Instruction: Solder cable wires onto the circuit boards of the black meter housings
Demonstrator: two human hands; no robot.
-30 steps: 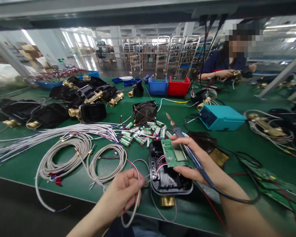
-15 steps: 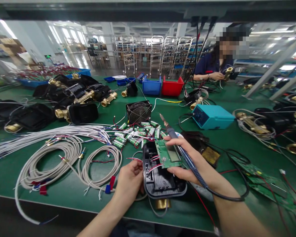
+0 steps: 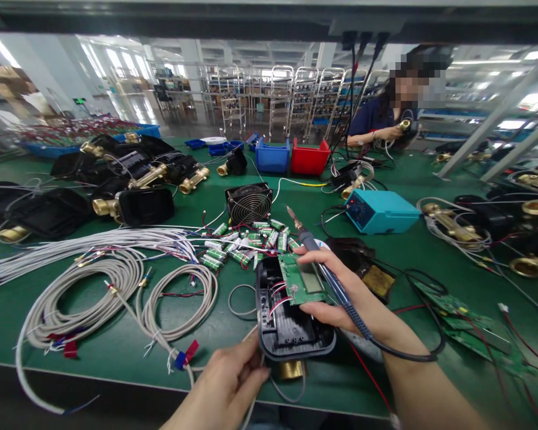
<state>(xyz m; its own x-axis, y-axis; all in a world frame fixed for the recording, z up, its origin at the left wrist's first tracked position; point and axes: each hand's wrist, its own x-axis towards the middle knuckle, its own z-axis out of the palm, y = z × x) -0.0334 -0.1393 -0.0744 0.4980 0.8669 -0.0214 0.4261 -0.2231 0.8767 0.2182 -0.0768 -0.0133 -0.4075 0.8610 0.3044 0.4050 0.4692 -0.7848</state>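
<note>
My right hand [image 3: 336,286] holds a green circuit board [image 3: 305,278] by its edges and keeps a blue-handled soldering iron [image 3: 323,269] tucked across the palm, tip pointing up and away. The board hangs over an open black housing [image 3: 291,328] with a brass fitting [image 3: 292,369] at its near end; red and white wires join board and housing. My left hand [image 3: 233,385] is low at the table's front edge, just left of the housing, fingers closed on a thin grey cable [image 3: 251,412] that runs down off the table.
Coils of grey cable [image 3: 116,286] lie left on the green table [image 3: 206,340]. Green batteries [image 3: 242,242], a small fan [image 3: 250,203], a teal soldering station [image 3: 379,210], blue [image 3: 272,156] and red [image 3: 309,159] bins, black housings with brass fittings [image 3: 138,197]. A person [image 3: 385,113] works at the far right.
My left hand has pulled back from beside the housing toward the table's front edge, drawing the grey cable with it. The right hand keeps the board and iron in place.
</note>
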